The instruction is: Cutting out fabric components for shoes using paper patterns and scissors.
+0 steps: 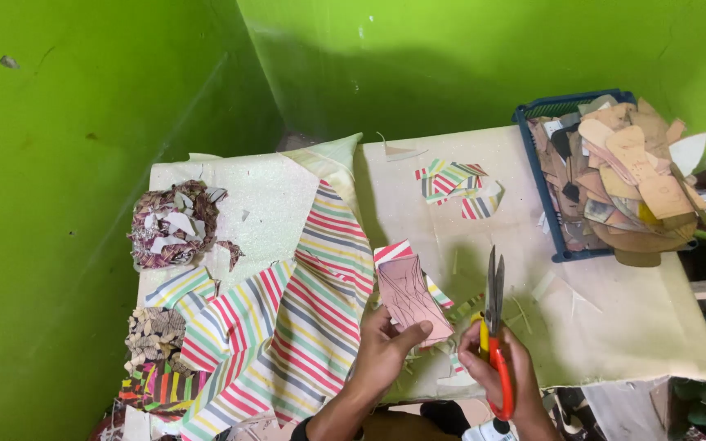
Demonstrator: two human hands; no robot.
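Right hand (507, 369) closed on red-handled scissors (494, 322), blades up, left hand (386, 353) fingers (415, 333) pinching pink template (413, 300) over striped piece, uncut striped cloth (304, 327) left of template, cut striped pieces (457, 186) beyond, pattern basket (542, 175) far right on desk (631, 327).

One pair of red-and-yellow-handled steel scissors (495, 327); one blue plastic crate (537, 175); one pink card pattern piece (413, 298); two hands.

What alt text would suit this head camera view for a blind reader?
A person's left hand holds a pink template on striped fabric while the right hand holds scissors, above a table bearing a blue basket.
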